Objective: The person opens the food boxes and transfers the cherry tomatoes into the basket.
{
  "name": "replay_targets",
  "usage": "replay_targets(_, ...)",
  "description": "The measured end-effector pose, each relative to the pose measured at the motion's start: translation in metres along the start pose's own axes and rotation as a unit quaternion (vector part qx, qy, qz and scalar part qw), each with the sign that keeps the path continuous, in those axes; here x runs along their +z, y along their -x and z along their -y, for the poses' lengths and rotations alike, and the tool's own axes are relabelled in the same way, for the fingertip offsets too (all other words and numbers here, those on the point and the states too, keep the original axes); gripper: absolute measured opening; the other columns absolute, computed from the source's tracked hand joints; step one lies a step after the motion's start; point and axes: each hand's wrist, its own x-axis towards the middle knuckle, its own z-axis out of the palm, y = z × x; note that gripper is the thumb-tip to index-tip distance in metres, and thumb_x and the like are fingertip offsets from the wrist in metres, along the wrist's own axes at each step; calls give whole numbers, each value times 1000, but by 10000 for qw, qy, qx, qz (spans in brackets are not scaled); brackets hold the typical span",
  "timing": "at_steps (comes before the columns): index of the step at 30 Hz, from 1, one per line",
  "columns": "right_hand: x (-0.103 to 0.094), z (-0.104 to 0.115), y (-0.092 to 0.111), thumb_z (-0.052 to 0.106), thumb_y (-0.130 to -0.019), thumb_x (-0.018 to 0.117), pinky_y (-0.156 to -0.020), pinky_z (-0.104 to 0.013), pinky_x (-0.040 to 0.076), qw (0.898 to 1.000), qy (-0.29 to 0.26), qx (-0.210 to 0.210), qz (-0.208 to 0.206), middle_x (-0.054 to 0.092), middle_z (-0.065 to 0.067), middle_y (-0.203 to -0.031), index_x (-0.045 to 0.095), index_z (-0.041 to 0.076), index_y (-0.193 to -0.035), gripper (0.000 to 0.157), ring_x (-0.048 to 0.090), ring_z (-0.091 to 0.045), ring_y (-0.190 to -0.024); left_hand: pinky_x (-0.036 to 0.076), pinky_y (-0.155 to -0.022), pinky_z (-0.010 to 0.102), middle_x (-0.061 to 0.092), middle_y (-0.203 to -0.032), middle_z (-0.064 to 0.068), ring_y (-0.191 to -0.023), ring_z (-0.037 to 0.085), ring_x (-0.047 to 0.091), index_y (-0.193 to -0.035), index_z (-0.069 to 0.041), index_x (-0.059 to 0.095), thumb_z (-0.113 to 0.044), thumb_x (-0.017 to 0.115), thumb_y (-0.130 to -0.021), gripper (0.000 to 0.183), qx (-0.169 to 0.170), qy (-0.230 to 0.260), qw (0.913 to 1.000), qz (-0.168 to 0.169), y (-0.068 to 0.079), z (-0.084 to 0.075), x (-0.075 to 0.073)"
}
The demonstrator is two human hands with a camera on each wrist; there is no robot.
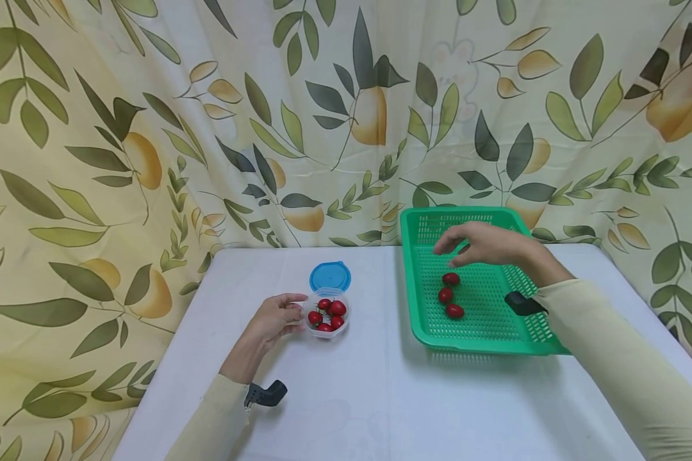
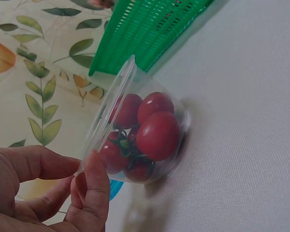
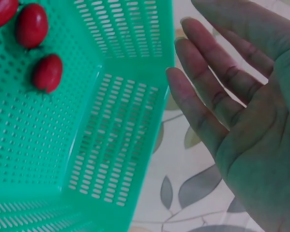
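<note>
My left hand [image 1: 275, 319] pinches the rim of a small clear plastic container [image 2: 175, 112] between thumb and fingers, on the table left of centre. Several red cherry tomatoes [image 2: 158, 136], some with green stems, fill it. Over the green basket [image 1: 413, 288] hovers my right hand [image 1: 484, 244], palm down with fingers spread loosely and nothing in them. Below it, three cherry tomatoes [image 1: 446, 295] lie in a short row on the basket's perforated floor. In the right wrist view the fingertips [image 3: 176, 79] appear beside the basket's rim.
A blue lid [image 1: 330, 276] lies flat just behind the container. White cloth covers the table [image 1: 346, 397], and a leaf-and-fruit patterned curtain [image 1: 323, 160] hangs along its back and left. The basket's raised walls stand around the loose tomatoes.
</note>
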Motion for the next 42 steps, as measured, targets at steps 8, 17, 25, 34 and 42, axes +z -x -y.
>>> replay_targets(8,6,13,-12,13,-91,75,-95,-40,57,9999,-9,-86,147,69,-3,-123,70,11,-122,32,62,-35,-119,62,-79,35,52,-99,11,-83,19,57,-133,2,61,7,58,-92,41,4,5,10000,21,-1,0,0)
replay_targets(17,14,30,-29,11,-91,76,-97,-38,56,9984,-263,-221,453,69,-7,-123,68,8,-125,36,62,-29,-118,62,-79,34,53,-100,11,-82,19,58,-135,2,60,7,58,-93,42,-5,-47,10000,-15,-1,-2,-1)
replay_targets(25,29,45,-50,12,-92,75,-99,-39,55,9961,-293,-328,762,70,-2,-120,69,12,-124,33,64,-25,-115,62,-80,36,53,-98,11,-83,19,58,-134,2,61,7,57,-93,41,-38,-37,10000,-20,-3,-1,-1)
replay_targets(34,48,64,-70,14,-91,77,-98,-39,56,9931,-270,-378,1074,70,1,-119,70,15,-123,34,64,-20,-113,62,-76,33,53,-98,12,-81,18,58,-132,1,63,8,58,-92,41,-71,72,9999,-20,-3,0,-1)
replay_targets(42,64,77,-91,16,-91,76,-100,-38,55,9870,-127,-739,1420,68,1,-120,68,15,-124,34,64,-23,-116,62,-75,31,53,-101,12,-83,19,58,-136,3,59,7,58,-94,42,-64,2,10000,20,-3,0,-1)
